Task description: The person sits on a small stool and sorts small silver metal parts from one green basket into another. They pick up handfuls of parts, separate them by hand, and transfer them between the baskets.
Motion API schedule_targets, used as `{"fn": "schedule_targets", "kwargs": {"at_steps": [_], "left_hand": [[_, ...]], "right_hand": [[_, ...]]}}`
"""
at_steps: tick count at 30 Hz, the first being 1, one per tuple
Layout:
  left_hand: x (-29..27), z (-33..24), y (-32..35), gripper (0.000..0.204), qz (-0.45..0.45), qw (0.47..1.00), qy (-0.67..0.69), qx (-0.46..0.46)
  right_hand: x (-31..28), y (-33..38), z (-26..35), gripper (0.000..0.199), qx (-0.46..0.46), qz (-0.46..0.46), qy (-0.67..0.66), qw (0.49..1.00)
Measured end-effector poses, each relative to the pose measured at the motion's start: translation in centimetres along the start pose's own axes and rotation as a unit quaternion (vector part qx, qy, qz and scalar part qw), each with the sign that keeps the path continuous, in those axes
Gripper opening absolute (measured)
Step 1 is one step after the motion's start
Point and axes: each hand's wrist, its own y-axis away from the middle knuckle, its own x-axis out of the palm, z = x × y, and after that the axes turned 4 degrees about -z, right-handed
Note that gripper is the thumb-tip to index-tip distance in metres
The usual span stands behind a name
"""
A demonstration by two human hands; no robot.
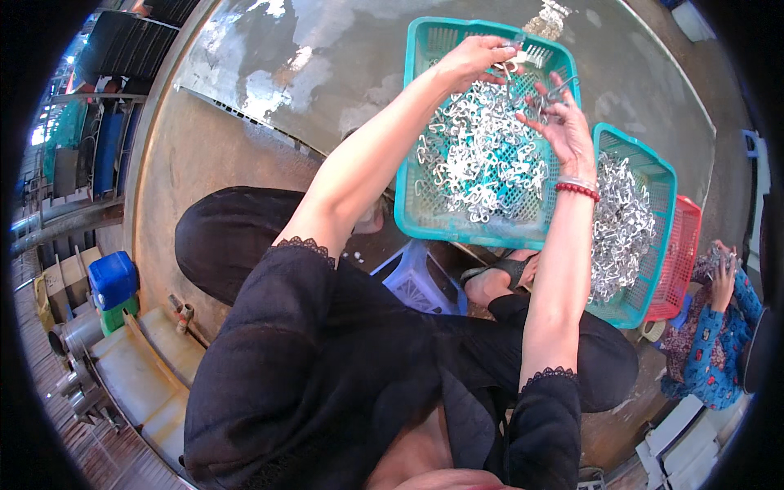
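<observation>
Both my hands are over a teal plastic basket (474, 237) heaped with small white, bent S-shaped hooks (482, 155). My left hand (476, 61) is at the basket's far side, thumb and fingers pinched on a small grey metal hook (514, 41). White hooks hang just below those fingertips. To its right, my right hand (565, 126) is turned up with fingers partly spread, and grey metal hooks lie among them. Motion blur hides how many pieces it has. A red bead bracelet and a bangle circle my right wrist.
A second teal basket (661, 237) of silvery hooks stands at the right, beside a red basket (679, 257). Another person (710, 335) sits at the far right. A blue plastic stool (420, 282) stands below the first basket. Blue jug (113, 279) and yellowish containers (139, 384) stand left.
</observation>
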Motion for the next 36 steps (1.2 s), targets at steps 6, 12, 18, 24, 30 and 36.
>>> {"fn": "schedule_targets", "kwargs": {"at_steps": [6,12,18,24,30,36], "left_hand": [[-1.4,0.2,-0.4,0.035,0.061,0.98,0.191,0.0],[-4.9,7.6,-4.1,0.061,-0.067,0.96,-0.254,0.096],[-3.2,17.8,-0.9,0.047,-0.016,0.715,-0.69,0.116],[-1.2,16.2,0.0,0.023,-0.063,0.843,-0.522,0.112],[-2.8,9.0,-1.0,0.026,-0.108,0.897,-0.41,0.126],[-3.5,2.4,-0.9,0.044,0.016,0.996,-0.084,-0.041]], "right_hand": [[-0.3,-0.2,-0.8,0.03,-0.014,-0.025,-0.036,0.999],[-0.8,-2.0,-2.8,0.033,-0.002,-0.081,-0.043,0.996],[-4.8,-4.0,-7.3,0.047,-0.039,-0.163,-0.03,0.985],[-8.8,-3.3,-15.0,0.083,-0.041,-0.214,0.669,0.71],[-4.5,-1.4,-16.0,0.027,-0.097,-0.121,0.795,0.587],[-2.5,-3.8,-8.9,0.022,0.0,-0.117,0.449,0.886]]}}
